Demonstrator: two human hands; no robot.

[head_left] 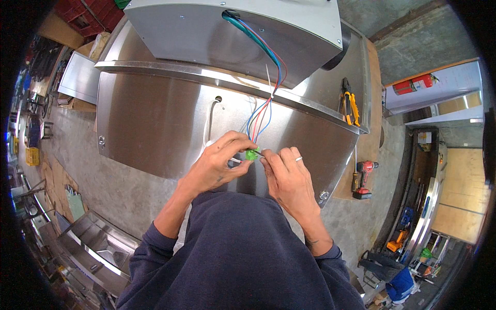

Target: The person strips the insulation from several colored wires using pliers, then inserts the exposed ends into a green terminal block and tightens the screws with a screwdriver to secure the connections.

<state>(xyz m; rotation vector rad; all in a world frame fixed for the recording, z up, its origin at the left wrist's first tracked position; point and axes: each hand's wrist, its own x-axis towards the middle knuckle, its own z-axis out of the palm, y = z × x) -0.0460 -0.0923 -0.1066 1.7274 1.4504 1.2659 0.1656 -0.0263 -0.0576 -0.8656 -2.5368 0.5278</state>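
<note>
My left hand (218, 159) is closed on a small bright green connector block (252, 155), pinched between thumb and fingertips. Blue, red and dark wires (266, 107) run down to that block from a hole in a grey metal box. Beside it, my right hand (289, 178) is closed with fingertips against a thin dark rod (259, 153) that meets the block; most of the rod is hidden by the fingers. A white cable (207, 125) comes out of a round hole in the steel panel and passes behind my left hand.
The grey box (191, 36) stands on a steel cabinet (150, 113). Yellow-handled pliers (352, 108) lie on its right edge. A red drill (366, 175) and a screwdriver (355, 181) rest on a board to the right. A steel sink unit (98, 248) sits lower left.
</note>
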